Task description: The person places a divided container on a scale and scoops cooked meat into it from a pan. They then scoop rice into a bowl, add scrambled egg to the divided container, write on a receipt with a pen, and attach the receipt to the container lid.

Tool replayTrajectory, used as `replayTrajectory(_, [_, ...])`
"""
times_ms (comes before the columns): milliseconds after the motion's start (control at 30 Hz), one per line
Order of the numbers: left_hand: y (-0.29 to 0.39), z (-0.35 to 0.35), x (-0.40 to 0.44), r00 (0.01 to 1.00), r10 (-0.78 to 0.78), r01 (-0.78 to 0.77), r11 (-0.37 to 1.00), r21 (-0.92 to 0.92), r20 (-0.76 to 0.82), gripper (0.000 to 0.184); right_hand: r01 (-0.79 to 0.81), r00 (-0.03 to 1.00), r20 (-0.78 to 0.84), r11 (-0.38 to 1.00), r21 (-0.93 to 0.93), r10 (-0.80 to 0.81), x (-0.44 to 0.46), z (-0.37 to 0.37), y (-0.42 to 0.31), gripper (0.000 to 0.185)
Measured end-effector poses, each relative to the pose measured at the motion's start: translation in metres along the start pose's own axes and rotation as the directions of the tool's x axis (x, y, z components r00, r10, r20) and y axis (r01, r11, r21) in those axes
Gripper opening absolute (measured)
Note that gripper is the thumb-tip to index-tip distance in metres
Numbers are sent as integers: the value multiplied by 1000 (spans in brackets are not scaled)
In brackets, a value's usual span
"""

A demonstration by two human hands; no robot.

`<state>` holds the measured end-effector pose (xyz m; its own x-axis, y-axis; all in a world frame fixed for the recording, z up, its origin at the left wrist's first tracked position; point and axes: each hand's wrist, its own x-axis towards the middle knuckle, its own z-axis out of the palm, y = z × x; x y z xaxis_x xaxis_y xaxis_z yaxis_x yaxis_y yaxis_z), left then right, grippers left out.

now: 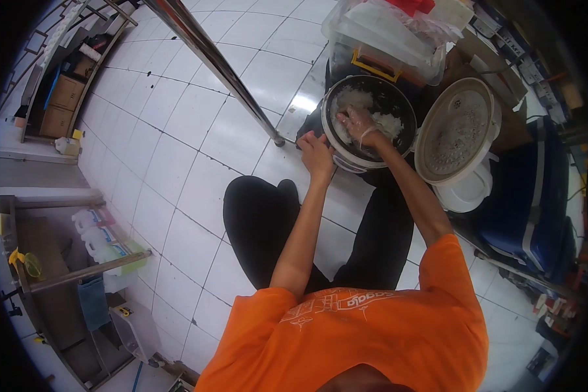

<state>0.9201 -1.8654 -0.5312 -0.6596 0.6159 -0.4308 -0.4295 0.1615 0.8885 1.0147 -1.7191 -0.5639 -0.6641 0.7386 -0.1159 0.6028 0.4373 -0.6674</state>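
Observation:
A round rice cooker with a dark inner pot [405, 108] stands on the floor beyond my knees, its white lid [455, 130] swung open to the right. White rice [356, 98] lies in the pot in clumps. My right hand [361, 125], in what looks like a clear plastic glove, is down in the pot at the rice with its fingers curled; what they hold is hidden. At the pot's left outer rim is my left hand [317, 154], bare, fingers bent near or against the cooker's side.
A clear plastic box [389, 39] with a yellow handle stands behind the cooker. A metal pole [222, 65] rises at the left of the pot. On the right is a dark blue case [519, 196]; shelves with bottles [95, 238] stand at far left.

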Motion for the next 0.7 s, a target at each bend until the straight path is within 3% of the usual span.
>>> replayTrajectory(67, [-2,1,1,1000,15,-14,1000,14,-12,48,-6,1000,-9,999,48,6,-2,1,-2,51])
replayTrajectory(167, [-4,1,2,1000,5,-6,999,-35,-21,48,106,986,-136,992,67,-97,-6,3,-6,39])
replayTrajectory(267, [-4,2,1,1000,10,-11,1000,-18,-30,48,-50,994,-91,998,32,52,-9,1,-13,44])
replayTrajectory(367, [-2,3,0,1000,-9,8,997,-76,-12,48,48,997,-74,979,196,-34,-19,-17,-23,49])
replayTrajectory(467, [7,1,-6,994,-108,111,981,-159,30,54,-48,996,83,980,191,33,-21,-35,-34,50])
replayTrajectory(533, [11,1,-5,990,-134,141,974,-180,49,60,-141,990,31,981,134,138,-24,-33,-43,51])
replayTrajectory(567, [18,2,-9,995,-88,97,977,-191,53,61,-188,982,0,976,107,190,-24,-33,-45,51])
replayTrajectory(633, [49,0,-29,997,61,-49,976,-214,50,58,-164,978,-123,986,28,166,8,0,40,50])
replayTrajectory(700, [74,-12,-37,985,171,-164,956,-245,6,56,-211,962,-165,976,54,217,9,-4,53,48])
